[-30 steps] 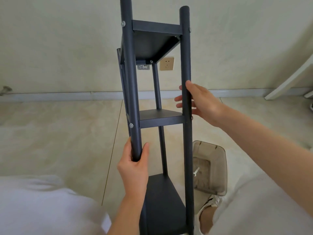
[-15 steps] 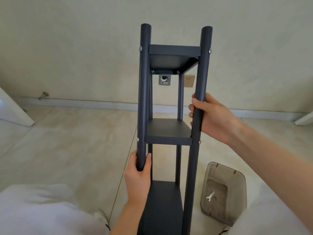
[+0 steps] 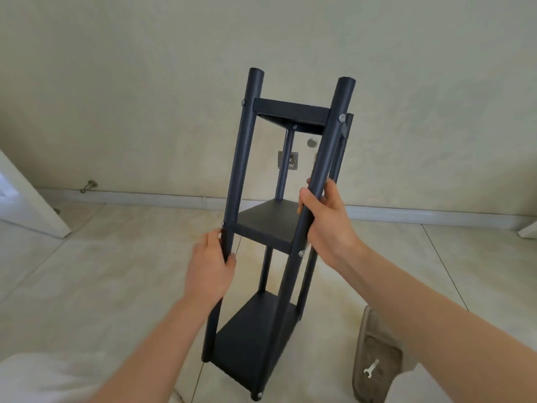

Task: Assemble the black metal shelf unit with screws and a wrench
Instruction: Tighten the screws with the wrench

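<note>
Shelf unit (image 3: 267, 222): three tiers, tilted, lower end at the floor (image 3: 116, 271). Left grip (image 3: 210, 271) clamped round left post (image 3: 241, 158); right grip (image 3: 325, 225) round right post (image 3: 328, 146). Handling: lower both posts evenly until feet sit level.

No readable text, label or number anywhere.

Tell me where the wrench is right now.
In the head view, lower right: the wrench lies inside the brown tray on the floor, right of the shelf unit.
</note>
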### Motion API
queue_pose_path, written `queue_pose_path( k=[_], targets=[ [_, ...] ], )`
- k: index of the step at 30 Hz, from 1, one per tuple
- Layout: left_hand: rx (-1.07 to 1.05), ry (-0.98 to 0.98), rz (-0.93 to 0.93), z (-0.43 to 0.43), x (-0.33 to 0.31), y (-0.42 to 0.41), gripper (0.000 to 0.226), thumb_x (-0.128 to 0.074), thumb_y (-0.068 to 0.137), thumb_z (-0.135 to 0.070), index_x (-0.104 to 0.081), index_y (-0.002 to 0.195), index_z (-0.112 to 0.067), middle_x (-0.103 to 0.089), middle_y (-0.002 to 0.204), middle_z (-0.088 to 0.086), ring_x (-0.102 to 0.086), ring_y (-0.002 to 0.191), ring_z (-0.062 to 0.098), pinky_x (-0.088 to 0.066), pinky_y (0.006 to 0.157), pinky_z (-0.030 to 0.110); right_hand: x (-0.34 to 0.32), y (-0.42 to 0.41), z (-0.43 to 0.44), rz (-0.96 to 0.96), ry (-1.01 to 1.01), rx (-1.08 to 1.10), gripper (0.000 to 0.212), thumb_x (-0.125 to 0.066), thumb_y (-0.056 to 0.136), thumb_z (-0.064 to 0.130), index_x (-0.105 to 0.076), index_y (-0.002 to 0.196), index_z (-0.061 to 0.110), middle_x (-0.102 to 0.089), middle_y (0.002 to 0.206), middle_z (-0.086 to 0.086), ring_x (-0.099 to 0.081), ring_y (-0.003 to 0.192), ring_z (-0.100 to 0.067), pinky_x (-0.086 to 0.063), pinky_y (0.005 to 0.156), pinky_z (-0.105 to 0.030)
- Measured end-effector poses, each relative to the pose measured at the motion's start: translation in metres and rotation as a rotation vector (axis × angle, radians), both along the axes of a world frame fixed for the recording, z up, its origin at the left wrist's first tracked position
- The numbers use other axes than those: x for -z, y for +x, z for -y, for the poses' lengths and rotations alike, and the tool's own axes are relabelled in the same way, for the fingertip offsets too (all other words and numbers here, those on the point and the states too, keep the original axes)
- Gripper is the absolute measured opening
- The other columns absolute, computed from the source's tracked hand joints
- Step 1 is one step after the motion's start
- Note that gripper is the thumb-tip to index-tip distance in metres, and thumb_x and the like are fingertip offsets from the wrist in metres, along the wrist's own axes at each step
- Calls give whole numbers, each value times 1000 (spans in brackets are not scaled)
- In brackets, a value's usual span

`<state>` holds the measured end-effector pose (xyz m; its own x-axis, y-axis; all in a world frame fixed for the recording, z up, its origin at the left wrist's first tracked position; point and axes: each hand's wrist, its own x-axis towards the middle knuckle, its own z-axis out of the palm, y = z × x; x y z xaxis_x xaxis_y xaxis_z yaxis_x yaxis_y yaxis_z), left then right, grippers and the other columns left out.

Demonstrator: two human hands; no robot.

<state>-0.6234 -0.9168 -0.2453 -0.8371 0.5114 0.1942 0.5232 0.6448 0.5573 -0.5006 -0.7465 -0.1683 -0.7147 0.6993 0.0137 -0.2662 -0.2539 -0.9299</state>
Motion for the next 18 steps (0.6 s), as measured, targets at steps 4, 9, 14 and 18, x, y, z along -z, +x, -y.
queue_pose_path(
  k=[4, 9, 14, 18],
  targets=[
    [92, 346, -197, -19, -73, 21, 38, -60, 94, -18, -52, 131, -17, -51, 120, -3, -50, 112, 13, -41, 92, 24, 8, -9, 16, 48, 115, 6, 28, -58, 98, 28, -48, 124, 28, -54, 85, 3, -52, 84, -14, -48, 88, -34],
    [290, 453, -4, -57, -128, 57, 42, -60, 93, -44, -49, 130, -29, -55, 116, -14, -55, 104, 2, -41, 81, 12, 7, -11, 20, 86, 338, -48, 25, -54, 100, 27, -44, 118, 41, -63, 94, 4, -63, 94, -15, -54, 84, -25],
    [324, 459, 110, -86, -145, 63, 49, -69, 89, -42, -48, 130, -25, -59, 112, -14, -58, 101, 2, -42, 81, 11, 8, -10, 23, 43, 429, -159, 54, -51, 101, 12, -26, 145, 32, -58, 120, 7, -58, 114, -9, -49, 100, -30],
    [279, 534, 124, -90, -155, 58, 26, -66, 93, -35, -55, 113, -22, -64, 94, -13, -64, 86, 5, -46, 68, 11, 4, -4, 25, 310, 655, -231, 42, -53, 100, 31, -35, 138, 28, -62, 113, 5, -61, 101, -7, -49, 89, -24]
  ],
)
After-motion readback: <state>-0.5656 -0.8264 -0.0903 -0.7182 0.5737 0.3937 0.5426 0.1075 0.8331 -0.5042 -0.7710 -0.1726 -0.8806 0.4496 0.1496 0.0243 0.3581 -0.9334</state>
